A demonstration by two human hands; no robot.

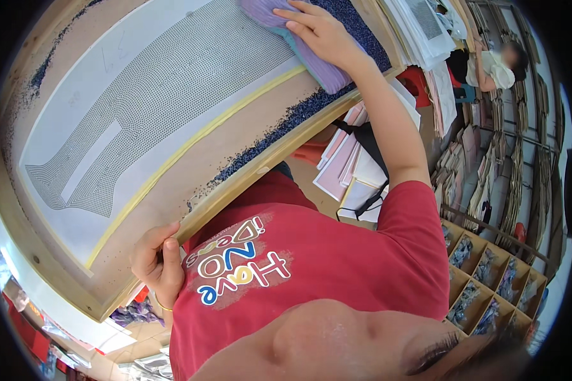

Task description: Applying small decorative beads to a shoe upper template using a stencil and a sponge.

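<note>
A shallow wooden tray with a raised rim (248, 184) is tilted, its long axis running from lower left to upper right. The left hand (157, 257) clamps its fingers on the tray's lower rim. The right hand (321, 32), fingers flat and together, presses a folded lilac cloth (318, 66) on the tray's upper end, over dark blue beads (279, 130) beside a white dotted template sheet (146, 101). Beyond the tray stand paper-stacked shelves (508, 184) and wooden bins (489, 273).
</note>
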